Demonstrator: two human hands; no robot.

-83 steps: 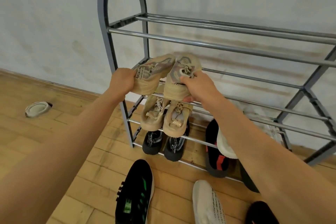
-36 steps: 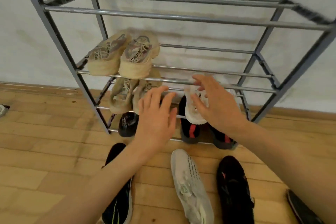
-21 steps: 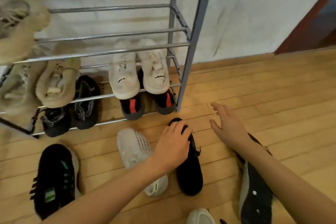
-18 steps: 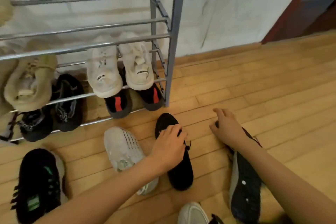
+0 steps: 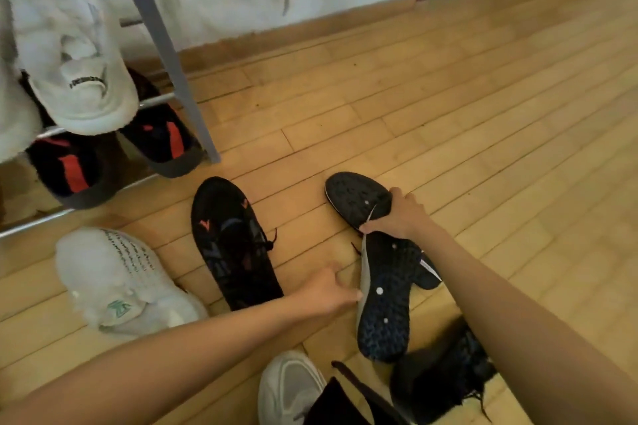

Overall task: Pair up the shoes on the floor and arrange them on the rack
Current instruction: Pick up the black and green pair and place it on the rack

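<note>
Wood floor (image 5: 448, 97) right of the rack (image 5: 162, 45): my right grip (image 5: 400, 217) had just clamped the sole-up black shoe (image 5: 383, 304). My left grip (image 5: 328, 290), fingers loose, had left the likely mate (image 5: 234, 245) and was touching the sole's edge. Pair unracked.

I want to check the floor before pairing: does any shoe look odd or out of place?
Yes. The black shoe gripped by the right hand is turned sole-up, while the other black shoe and the white shoe beside it stand upright.
</note>
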